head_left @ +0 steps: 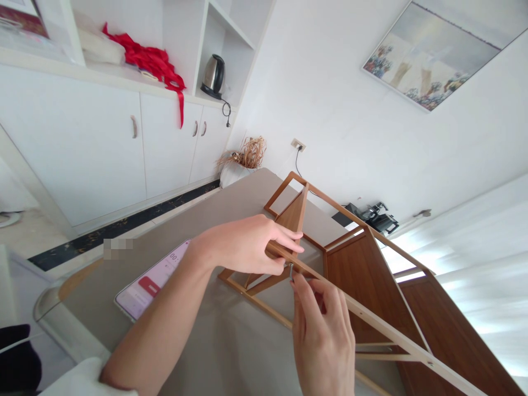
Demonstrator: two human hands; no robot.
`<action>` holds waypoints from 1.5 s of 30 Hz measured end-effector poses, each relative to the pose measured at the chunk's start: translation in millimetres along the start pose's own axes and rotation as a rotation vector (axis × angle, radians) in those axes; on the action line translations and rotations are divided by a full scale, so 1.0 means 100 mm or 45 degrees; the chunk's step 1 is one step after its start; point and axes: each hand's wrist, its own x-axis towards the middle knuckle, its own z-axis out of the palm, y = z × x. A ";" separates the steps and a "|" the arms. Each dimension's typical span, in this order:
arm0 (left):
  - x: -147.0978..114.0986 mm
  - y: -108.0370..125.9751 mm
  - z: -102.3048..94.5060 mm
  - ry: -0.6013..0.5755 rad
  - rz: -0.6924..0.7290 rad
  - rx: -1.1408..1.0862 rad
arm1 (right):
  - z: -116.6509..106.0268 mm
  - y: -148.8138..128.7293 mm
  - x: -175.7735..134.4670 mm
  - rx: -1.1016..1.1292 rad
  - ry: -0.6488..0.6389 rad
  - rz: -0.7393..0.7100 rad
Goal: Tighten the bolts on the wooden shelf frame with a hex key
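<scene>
A wooden shelf frame (367, 324) with brown panels lies on its side across the table. My left hand (247, 242) is closed around one of its long rails, fingers over the far side and thumb on the near side. Just beside that thumb, my right hand (324, 330) pinches a small bent metal rod (291, 272) that looks like a hex key. Its upper end meets the rail's side; the fingertips hide the rest. Small holes show farther along the rail.
A phone (144, 286) with a lit screen lies on the grey table (214, 346), left of my forearm. Beyond the frame are black appliances (381, 220). White cabinets (103, 137) hold a kettle (213, 76) and red ribbon (152, 60). Dried plants (249, 151) stand past the table's far edge.
</scene>
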 end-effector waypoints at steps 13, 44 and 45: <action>-0.01 0.01 -0.01 0.016 0.028 -0.052 | -0.09 0.07 0.05 -0.024 -0.083 -0.074; 0.01 0.00 0.00 0.005 0.019 -0.002 | 0.05 -0.19 0.19 0.505 -0.056 0.231; 0.01 0.00 -0.01 0.007 0.023 0.000 | 0.05 -0.20 0.19 0.536 -0.061 0.249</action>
